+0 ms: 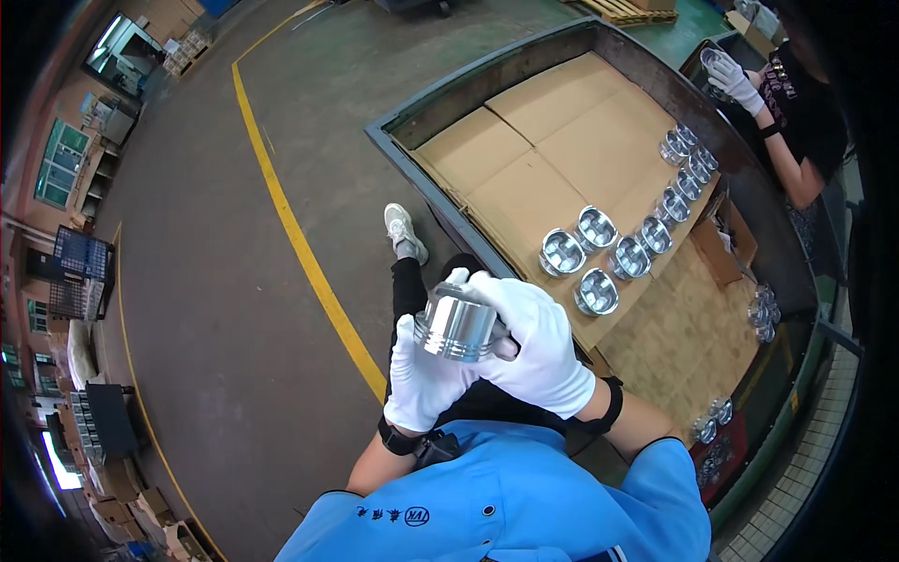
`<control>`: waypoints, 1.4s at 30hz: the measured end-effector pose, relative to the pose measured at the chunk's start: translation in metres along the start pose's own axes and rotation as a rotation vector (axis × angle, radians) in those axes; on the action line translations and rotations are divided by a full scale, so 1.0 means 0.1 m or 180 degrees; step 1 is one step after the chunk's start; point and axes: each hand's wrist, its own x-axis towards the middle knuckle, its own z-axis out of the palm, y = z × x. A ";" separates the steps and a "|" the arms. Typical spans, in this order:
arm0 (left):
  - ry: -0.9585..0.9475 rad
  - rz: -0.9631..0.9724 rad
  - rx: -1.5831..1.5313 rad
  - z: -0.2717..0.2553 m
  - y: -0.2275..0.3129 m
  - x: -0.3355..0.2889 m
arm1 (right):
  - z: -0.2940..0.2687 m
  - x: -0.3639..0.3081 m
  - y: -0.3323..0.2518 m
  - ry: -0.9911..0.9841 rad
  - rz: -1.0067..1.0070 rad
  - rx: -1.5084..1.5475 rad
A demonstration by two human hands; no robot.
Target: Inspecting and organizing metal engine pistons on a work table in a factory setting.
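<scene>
A shiny metal piston (459, 325) with ring grooves around one end is held up in front of my body, tilted, between both white-gloved hands. My left hand (418, 377) cups it from the left and below, thumb along its side. From the right, my right hand (536, 342) wraps its fingers around the piston's top and far side. Some fingertips are hidden behind the metal. Just right of my hands, a similar piston (596, 292) stands on the cardboard sheet (571, 117), with several more pistons (633, 257) in rows beyond it.
A grey metal rim (433, 199) borders the cardboard-lined bin. A co-worker's gloved hand (735, 81) holds a piston at the upper right. An opened cardboard box (723, 245) and other pistons (763, 314) lie at the right. A yellow line (300, 239) crosses the floor.
</scene>
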 end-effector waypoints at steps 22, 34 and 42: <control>0.0548 0.0963 0.1163 0.23 0.00 -0.19 | -0.04 -0.02 -0.06 0.0009 -0.0036 0.0267; 0.0218 0.1126 0.2067 0.10 0.00 -0.31 | -0.05 -0.08 -0.07 0.0008 -0.0374 0.0508; 0.0248 0.0919 0.1229 0.19 -0.02 -0.22 | -0.06 -0.05 -0.05 -0.0097 -0.0632 0.0295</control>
